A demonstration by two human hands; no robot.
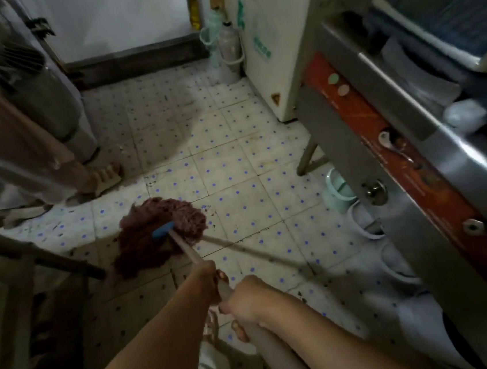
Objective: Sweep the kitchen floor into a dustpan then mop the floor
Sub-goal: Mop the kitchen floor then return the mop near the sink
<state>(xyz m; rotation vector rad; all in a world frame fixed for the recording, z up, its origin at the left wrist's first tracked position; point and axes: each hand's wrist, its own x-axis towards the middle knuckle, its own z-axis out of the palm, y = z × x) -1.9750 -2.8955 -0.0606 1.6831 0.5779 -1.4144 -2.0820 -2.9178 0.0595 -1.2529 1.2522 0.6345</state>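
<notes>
While you grip the mop handle (182,244) with left hand (208,278) and right hand (245,301) both wrapped tight, the mop head (157,232) sits on tiles near another person's sandalled foot (106,177); a wide push risks hitting it.

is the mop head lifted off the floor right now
No, the reddish mop head lies spread flat on the dotted tile floor, while the left hand and right hand grip the handle.
</notes>
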